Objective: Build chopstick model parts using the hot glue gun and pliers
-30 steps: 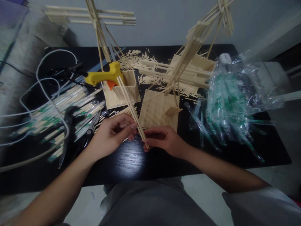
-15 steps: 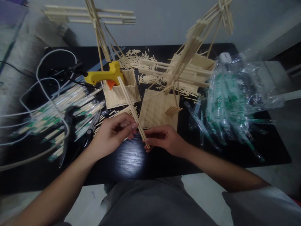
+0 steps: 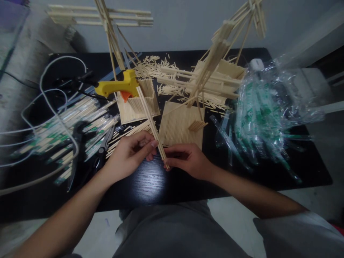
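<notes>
A slim bundle of wooden chopsticks (image 3: 148, 114) slants over the table, its far end in front of the yellow glue gun. My right hand (image 3: 189, 159) pinches the near end between thumb and fingers. Higher up the bundle, my left hand (image 3: 134, 148) has its thumb and curled fingers closed at its side. Just beyond the hands lies a flat panel of sticks laid side by side (image 3: 178, 125), with a small slanted row of short sticks (image 3: 198, 125) on it. Loose chopsticks (image 3: 127, 134) lie past my left hand.
The yellow glue gun (image 3: 118, 87) rests on a box of sticks (image 3: 145, 104). Scissors (image 3: 101, 150) and wrapped chopsticks (image 3: 67, 125) lie left, near a white cable (image 3: 44, 82). Tall stick structures (image 3: 212, 68) stand behind. Clear plastic wrappers (image 3: 258, 118) heap at right.
The chopstick bundle and both hands have stayed almost in place. My right fingers have shifted slightly at the bundle's near end. The whole view has moved a little.
</notes>
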Demonstrator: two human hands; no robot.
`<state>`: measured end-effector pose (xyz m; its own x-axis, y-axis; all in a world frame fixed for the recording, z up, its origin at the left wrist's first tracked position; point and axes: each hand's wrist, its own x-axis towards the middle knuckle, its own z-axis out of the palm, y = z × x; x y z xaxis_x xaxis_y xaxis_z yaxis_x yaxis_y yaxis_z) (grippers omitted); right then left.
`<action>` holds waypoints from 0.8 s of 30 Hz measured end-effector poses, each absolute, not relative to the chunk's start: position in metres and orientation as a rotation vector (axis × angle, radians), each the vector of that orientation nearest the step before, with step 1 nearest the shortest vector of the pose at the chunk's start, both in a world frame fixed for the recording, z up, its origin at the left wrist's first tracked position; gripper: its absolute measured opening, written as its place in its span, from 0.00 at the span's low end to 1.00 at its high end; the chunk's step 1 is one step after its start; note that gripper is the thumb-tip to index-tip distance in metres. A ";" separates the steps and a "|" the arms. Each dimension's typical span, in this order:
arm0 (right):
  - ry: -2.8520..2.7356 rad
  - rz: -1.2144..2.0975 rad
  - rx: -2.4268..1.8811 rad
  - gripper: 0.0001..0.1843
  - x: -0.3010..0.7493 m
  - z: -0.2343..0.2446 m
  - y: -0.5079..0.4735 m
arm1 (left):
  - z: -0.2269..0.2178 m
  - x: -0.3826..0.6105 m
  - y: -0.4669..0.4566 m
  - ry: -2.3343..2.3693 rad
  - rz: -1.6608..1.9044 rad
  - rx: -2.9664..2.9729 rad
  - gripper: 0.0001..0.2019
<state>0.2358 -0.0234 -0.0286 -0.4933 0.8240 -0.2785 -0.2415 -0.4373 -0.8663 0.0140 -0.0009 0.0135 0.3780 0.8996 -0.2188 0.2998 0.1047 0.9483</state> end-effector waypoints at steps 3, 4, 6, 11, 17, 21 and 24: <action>-1.066 1.987 -0.914 0.18 0.236 -0.030 -0.024 | 0.012 0.014 -0.001 1.145 0.607 1.482 0.16; -1.080 1.985 -0.905 0.18 0.236 -0.030 -0.024 | 0.012 0.015 -0.002 1.139 0.601 1.495 0.16; -1.101 1.979 -0.895 0.17 0.237 -0.030 -0.023 | 0.012 0.015 -0.002 1.127 0.596 1.513 0.17; -1.077 2.011 -0.861 0.17 0.237 -0.029 -0.022 | 0.012 0.017 -0.002 1.121 0.634 1.462 0.16; -0.940 2.136 -0.777 0.16 0.236 -0.026 -0.021 | 0.011 0.019 0.002 1.087 0.783 1.295 0.14; -0.903 2.172 -0.732 0.13 0.237 -0.025 -0.021 | 0.010 0.018 0.002 1.013 0.789 1.176 0.11; -0.897 2.161 -0.720 0.13 0.238 -0.023 -0.021 | 0.008 0.016 0.002 0.981 0.824 1.111 0.08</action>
